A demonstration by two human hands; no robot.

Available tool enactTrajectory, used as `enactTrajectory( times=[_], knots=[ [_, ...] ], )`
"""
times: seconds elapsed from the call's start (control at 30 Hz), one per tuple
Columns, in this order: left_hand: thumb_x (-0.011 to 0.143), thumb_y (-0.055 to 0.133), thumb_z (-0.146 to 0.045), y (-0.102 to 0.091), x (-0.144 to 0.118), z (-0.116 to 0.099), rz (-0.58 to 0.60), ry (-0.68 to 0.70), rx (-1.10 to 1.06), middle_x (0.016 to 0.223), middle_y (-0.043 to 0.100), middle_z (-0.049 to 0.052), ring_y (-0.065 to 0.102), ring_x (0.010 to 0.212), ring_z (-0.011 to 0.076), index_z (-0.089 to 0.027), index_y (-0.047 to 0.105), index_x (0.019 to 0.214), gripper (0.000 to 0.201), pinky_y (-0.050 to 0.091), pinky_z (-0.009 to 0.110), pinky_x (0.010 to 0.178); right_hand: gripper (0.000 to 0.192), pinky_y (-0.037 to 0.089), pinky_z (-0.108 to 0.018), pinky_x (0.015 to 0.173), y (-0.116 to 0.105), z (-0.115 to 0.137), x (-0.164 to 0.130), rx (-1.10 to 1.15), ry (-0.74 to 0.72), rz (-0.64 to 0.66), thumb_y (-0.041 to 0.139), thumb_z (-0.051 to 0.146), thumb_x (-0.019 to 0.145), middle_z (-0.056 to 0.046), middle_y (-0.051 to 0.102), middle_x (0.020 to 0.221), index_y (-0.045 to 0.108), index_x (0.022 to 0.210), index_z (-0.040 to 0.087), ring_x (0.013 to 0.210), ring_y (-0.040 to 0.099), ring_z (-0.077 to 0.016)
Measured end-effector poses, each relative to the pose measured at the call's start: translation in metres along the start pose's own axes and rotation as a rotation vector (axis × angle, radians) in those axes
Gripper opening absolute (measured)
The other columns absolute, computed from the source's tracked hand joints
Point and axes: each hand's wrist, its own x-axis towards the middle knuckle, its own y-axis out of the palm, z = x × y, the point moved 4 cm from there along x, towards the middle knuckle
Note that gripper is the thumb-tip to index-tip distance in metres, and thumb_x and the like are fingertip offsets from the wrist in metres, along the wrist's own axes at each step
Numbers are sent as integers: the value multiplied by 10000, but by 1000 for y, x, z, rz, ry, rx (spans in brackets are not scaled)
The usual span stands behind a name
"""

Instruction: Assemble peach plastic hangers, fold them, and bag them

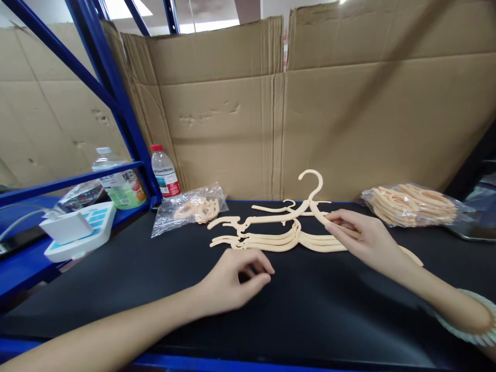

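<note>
Black matting covers the counter (116,279), edged in blue along its near side. Nearest that edge the left hand (232,281) rests on the mat, its grip loosely curled and holding nothing, just short of the stacked hangers (271,240). The right hand (364,237), a pale bracelet (470,323) at its wrist, has its grip pinched on the arm of the top hanger (306,204), whose hook is tipped up off the pile at mid-counter. Toward the far edge lie a bag of hooks (189,209) on the left and a bag of hangers (414,204) on the right. A red-capped bottle (165,170) stands at the far-left corner, before the cardboard wall (349,103).
</note>
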Motion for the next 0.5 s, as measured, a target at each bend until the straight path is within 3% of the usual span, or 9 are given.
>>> enactTrajectory(
  times=[0.07,0.13,0.23,0.33,0.5],
  knots=[
    [893,493,-151,10,-6,-17,110,308,345,921,669,106,620,856,191,-146,641,956,161,527,313,776,256,474,-261,598,1,2,1,-6,4,58,504,423,909,-28,637,758,616,968,200,649,591,-163],
    [905,451,-118,13,-10,-23,126,453,524,970,656,117,606,907,196,-144,620,1012,202,513,318,821,237,449,-254,585,3,3,1,-25,4,134,513,406,903,-10,620,721,616,972,205,626,568,-152],
    [911,451,-123,10,-10,-22,91,472,643,1012,644,115,603,943,199,-143,601,1034,195,510,324,856,191,429,-263,621,10,3,-1,-56,22,280,514,368,900,-8,639,767,623,921,213,677,574,-156],
    [917,448,-137,11,-9,-18,127,473,717,1053,645,113,601,997,207,-141,597,1049,199,503,333,904,196,409,-267,615,16,2,-4,-78,43,419,506,361,899,-8,642,765,631,876,211,671,566,-158],
    [930,438,-179,17,-10,-14,221,447,840,1227,611,127,531,1193,259,-136,599,1095,235,468,380,1001,156,403,-275,628,17,-4,-4,-183,34,494,564,292,860,-28,630,761,645,773,190,686,571,-167]
  ],
)
